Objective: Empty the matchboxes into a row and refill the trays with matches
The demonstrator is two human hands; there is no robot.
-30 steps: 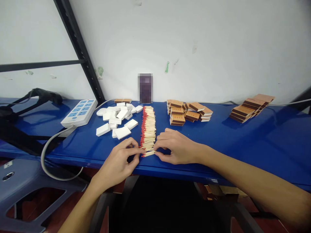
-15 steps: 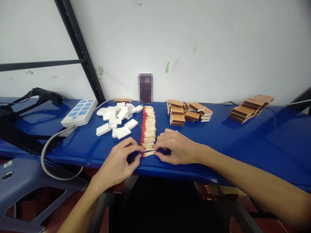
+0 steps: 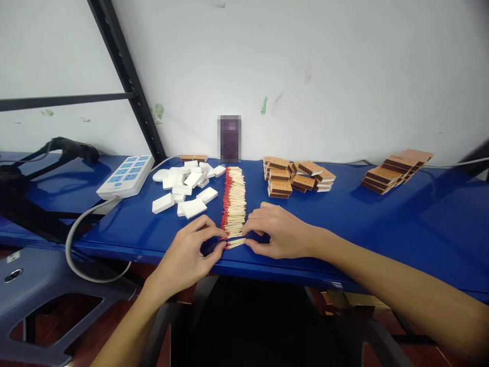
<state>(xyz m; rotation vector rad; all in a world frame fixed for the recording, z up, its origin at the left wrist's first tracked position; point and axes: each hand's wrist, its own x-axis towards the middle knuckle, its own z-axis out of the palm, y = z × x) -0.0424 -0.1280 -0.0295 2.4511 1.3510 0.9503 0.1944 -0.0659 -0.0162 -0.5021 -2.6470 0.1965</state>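
A long row of wooden matches point(image 3: 236, 196) lies on the blue table, red heads toward the left. At its near end, a few matches point(image 3: 236, 243) sit slightly apart from the row, close to the table edge. My left hand point(image 3: 193, 250) is closed in a pinch at their red heads, thumb and forefinger touching them. On the other side, my right hand point(image 3: 277, 232) pinches at the plain ends with its thumb and forefinger. The fingertips partly hide the match ends.
White inner trays point(image 3: 193, 208) lie heaped left of the row. Brown matchbox sleeves point(image 3: 279, 187) are stacked to the right, with another leaning stack point(image 3: 382, 176) farther right. A power strip point(image 3: 126, 176) with a cable and a pixelated dark object point(image 3: 229, 138) stand behind.
The few near matches have shifted slightly right and toward the table edge, so a small gap to the row shows. Both hands stay in nearly the same place.
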